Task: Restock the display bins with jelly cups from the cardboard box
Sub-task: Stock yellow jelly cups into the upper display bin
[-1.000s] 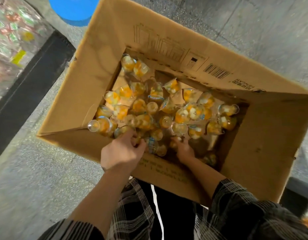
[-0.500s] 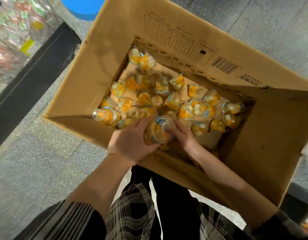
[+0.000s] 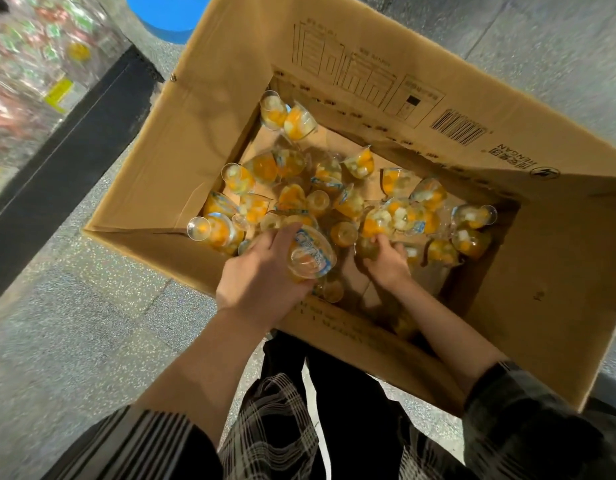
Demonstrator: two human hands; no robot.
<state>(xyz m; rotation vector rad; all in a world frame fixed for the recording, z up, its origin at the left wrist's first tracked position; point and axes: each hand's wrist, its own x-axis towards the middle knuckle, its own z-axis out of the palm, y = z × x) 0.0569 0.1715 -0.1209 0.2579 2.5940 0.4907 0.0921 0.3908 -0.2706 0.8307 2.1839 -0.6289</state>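
Left hand (image 3: 265, 282) grips a clear orange-filled jelly cup (image 3: 311, 258) above the open brown cardboard box (image 3: 209, 140); right hand (image 3: 386, 261) curls round another among the loose pile; gather several firmly before lifting out

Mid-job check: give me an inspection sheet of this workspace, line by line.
Surface: speckled grey floor; the cardboard box sits on it, flaps open.
Job's things: many jelly cups lie loose on the box bottom; display bins at upper left, blurred.
Clutter: nothing seen.
Hands: left hand grips a held cup above the near wall; right hand is down among the cups, fingers curled on one.
Cables: nothing seen.
Surroundings: blue round object beyond the box; black base strip under the bins.
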